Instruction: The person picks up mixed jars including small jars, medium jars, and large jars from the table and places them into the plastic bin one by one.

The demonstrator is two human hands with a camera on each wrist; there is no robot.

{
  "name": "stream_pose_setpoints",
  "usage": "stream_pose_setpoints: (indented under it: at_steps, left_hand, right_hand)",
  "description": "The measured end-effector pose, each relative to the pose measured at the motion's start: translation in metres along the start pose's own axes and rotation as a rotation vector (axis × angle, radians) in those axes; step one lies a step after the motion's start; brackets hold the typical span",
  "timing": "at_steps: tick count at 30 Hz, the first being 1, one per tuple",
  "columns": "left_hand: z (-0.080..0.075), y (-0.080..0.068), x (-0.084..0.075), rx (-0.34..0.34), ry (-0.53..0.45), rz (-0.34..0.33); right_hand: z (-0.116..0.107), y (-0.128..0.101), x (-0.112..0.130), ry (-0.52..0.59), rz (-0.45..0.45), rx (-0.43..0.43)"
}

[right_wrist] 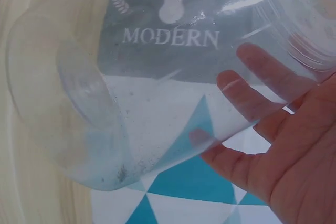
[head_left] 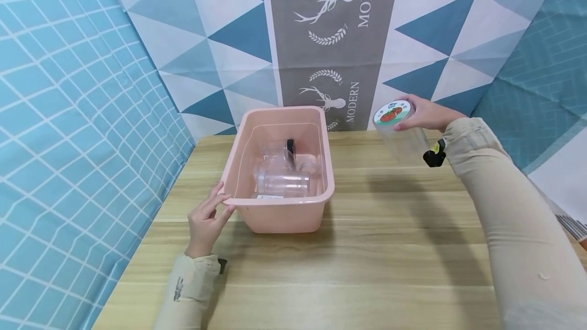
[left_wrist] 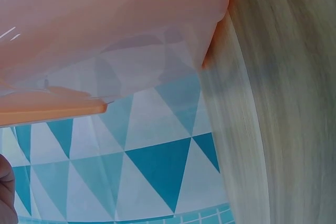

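My right hand grips a clear plastic jar with a tomato-picture lid, held tilted in the air right of a pink plastic tub. Up close in the right wrist view, my fingers wrap round the see-through jar. My left hand rests with its fingertips on the tub's near-left rim. Inside the tub lie several clear jars, one with a black lid. The left wrist view shows the tub's pink wall close above the wooden table.
The wooden table stretches bare toward me in front of and right of the tub. A patterned blue, white and grey cloth backdrop stands close behind the table, and blue grid cloth hangs at the left edge.
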State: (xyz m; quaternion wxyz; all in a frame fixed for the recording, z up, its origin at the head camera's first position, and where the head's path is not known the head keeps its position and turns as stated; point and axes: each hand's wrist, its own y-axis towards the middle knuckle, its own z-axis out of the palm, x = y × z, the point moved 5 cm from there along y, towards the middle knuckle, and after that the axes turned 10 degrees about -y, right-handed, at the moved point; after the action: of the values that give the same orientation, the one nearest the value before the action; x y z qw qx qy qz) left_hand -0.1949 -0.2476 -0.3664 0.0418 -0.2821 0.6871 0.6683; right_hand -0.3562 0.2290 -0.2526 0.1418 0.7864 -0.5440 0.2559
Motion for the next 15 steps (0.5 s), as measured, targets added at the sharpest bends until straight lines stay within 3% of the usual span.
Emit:
stream_pose_setpoints:
  at_steps: [15]
  left_hand:
    - [-0.001,0.0,0.002,0.009,0.001,-0.018]
  right_hand:
    - [-0.009,0.0,0.027,-0.004,-0.017,-0.015]
